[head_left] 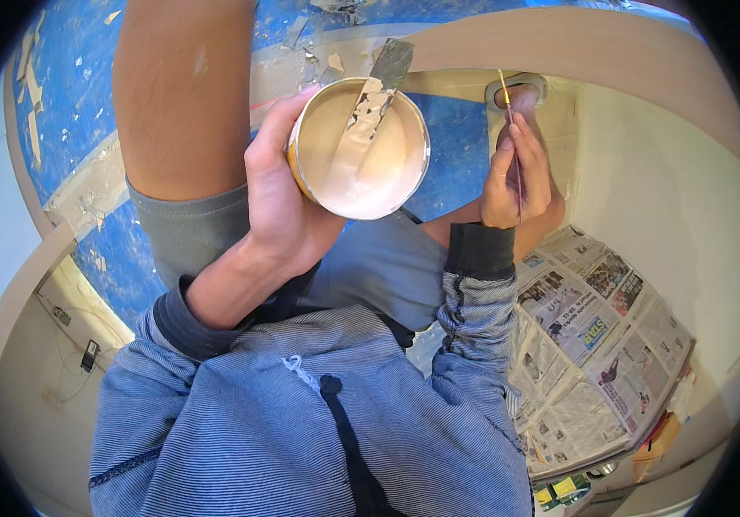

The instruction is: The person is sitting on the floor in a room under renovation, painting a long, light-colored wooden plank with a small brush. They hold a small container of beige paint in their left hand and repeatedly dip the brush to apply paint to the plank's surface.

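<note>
My left hand [283, 200] is wrapped around the side of a round can [291, 158], which is tilted so that its open mouth faces me. Pale cream paint [383, 171] lies inside. A flat stir stick [380, 84], crusted with peeling paint, slants out of the can over its far rim. To the right, my right hand [517, 178] pinches a thin paintbrush [506, 97] by its dark handle. The brush's fine tip points away from me and appears close to the lower edge of a curved beige panel [570, 42]; whether they touch I cannot tell.
Blue sheeting [454, 148] with scraps and paint flecks covers the floor. My bare knee [182, 97] rises at left. Newspaper sheets [577, 362] lie at right beside a pale wall [641, 174]. A small black device with wires [89, 355] is at lower left.
</note>
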`<action>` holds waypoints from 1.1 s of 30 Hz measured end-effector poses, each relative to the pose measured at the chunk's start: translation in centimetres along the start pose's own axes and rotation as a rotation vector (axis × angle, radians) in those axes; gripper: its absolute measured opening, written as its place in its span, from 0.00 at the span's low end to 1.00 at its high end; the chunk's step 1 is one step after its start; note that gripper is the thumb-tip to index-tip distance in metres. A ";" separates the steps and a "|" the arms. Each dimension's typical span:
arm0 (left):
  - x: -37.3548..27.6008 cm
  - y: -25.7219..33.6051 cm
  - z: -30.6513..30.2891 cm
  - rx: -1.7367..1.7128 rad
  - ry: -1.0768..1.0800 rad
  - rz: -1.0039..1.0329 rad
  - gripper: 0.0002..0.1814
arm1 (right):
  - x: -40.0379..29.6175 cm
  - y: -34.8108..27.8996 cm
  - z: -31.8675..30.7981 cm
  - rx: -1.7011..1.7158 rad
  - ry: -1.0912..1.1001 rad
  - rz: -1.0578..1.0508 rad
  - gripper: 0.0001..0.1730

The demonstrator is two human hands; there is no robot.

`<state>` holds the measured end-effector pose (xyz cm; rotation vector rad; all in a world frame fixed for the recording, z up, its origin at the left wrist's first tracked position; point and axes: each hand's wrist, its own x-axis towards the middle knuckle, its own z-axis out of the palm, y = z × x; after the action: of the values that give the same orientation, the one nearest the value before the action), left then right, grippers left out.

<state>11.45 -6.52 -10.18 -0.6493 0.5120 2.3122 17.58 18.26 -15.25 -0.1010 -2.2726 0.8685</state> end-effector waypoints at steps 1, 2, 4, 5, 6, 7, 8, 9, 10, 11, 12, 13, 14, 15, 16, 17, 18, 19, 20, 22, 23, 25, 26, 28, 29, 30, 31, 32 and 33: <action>-0.1 0.1 0.0 -0.003 -0.013 0.001 0.24 | 0.0 0.0 0.1 0.000 0.009 -0.002 0.13; -0.1 0.1 -0.1 0.002 -0.002 0.010 0.24 | 0.0 0.0 0.2 0.001 0.018 -0.004 0.13; -0.1 0.1 0.0 0.014 0.014 0.021 0.24 | 0.1 0.1 0.2 -0.020 0.013 -0.023 0.13; 0.0 0.1 0.0 0.007 0.020 0.021 0.24 | 0.1 0.1 0.2 -0.030 0.011 -0.033 0.13; -0.1 0.2 0.1 0.000 0.026 0.024 0.24 | 0.1 0.0 0.2 -0.030 0.010 -0.034 0.13; -0.1 0.2 0.1 -0.006 0.032 0.027 0.24 | 0.2 0.0 0.3 -0.030 0.008 -0.035 0.13; -0.1 0.2 0.1 -0.011 0.032 0.027 0.24 | 0.2 0.0 0.4 -0.029 0.007 -0.035 0.13; -0.1 0.2 0.1 -0.015 0.030 0.023 0.24 | 0.1 0.0 0.4 -0.030 0.011 -0.036 0.13; -0.1 0.2 0.1 -0.019 0.028 0.020 0.24 | 0.1 0.0 0.4 -0.031 0.015 -0.037 0.13; -0.1 0.2 0.0 -0.026 0.020 0.017 0.24 | 0.1 0.0 0.3 -0.032 0.019 -0.037 0.13; -0.1 0.2 0.0 -0.033 0.012 0.017 0.24 | 0.1 0.1 0.3 -0.036 0.015 -0.037 0.13; -0.1 0.2 -0.1 -0.040 0.005 0.018 0.24 | 0.2 0.1 0.4 -0.040 0.011 -0.037 0.13; -0.1 0.2 0.0 -0.033 0.022 0.023 0.24 | 0.2 0.1 0.4 -0.044 0.007 -0.036 0.13; -0.1 0.2 0.1 -0.025 0.039 0.027 0.24 | 0.1 0.2 0.4 -0.046 0.009 -0.037 0.13; -0.1 0.2 0.1 -0.017 0.055 0.031 0.24 | 0.1 0.3 0.4 -0.047 0.011 -0.037 0.13; -0.1 0.1 0.0 -0.028 0.038 0.025 0.24 | 0.0 0.4 0.5 -0.049 0.013 -0.037 0.13; -0.1 0.2 0.0 -0.039 0.020 0.020 0.24 | 0.0 0.4 0.5 -0.051 0.012 -0.033 0.13; -0.1 0.2 -0.2 -0.050 0.002 0.014 0.24 | -0.1 0.5 0.5 -0.054 0.012 -0.029 0.13; -0.1 0.2 -0.3 -0.063 -0.018 0.013 0.24 | -0.1 0.6 0.5 -0.056 0.011 -0.024 0.13; -0.1 0.3 -0.6 -0.089 -0.061 0.011 0.24 | -0.1 0.6 0.5 -0.054 0.009 -0.024 0.13; -0.1 0.4 -0.7 -0.101 -0.075 0.006 0.24 | -0.1 0.6 0.5 -0.053 0.008 -0.024 0.13; -0.1 0.4 -0.8 -0.125 -0.104 -0.004 0.24 | -0.2 0.7 0.5 -0.046 0.001 -0.017 0.13; -0.1 0.4 -0.8 -0.120 -0.084 0.003 0.23 | -0.2 0.7 0.5 -0.042 -0.003 -0.013 0.13; -0.1 0.2 -0.7 -0.109 -0.044 0.017 0.23 | -0.2 0.6 0.4 -0.052 -0.012 -0.013 0.13; -0.1 0.2 -0.5 -0.098 -0.027 0.018 0.23 | -0.1 0.6 0.4 -0.057 -0.018 -0.013 0.13; -0.1 0.2 -0.4 -0.087 -0.011 0.019 0.23 | -0.2 0.6 0.4 -0.053 -0.017 -0.007 0.13; -0.1 0.3 -0.3 -0.076 0.005 0.019 0.23 | -0.2 0.7 0.5 -0.049 -0.017 -0.002 0.14; -0.1 0.3 -0.2 -0.075 0.006 0.017 0.22 | -0.3 0.7 0.5 -0.045 -0.017 0.004 0.14; -0.1 0.3 -0.2 -0.073 0.006 0.015 0.22 | -0.4 0.8 0.5 -0.031 -0.015 0.012 0.14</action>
<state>11.37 -6.86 -10.22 -0.6889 0.4385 2.3525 17.38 18.50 -16.24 -0.1224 -2.3024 0.8426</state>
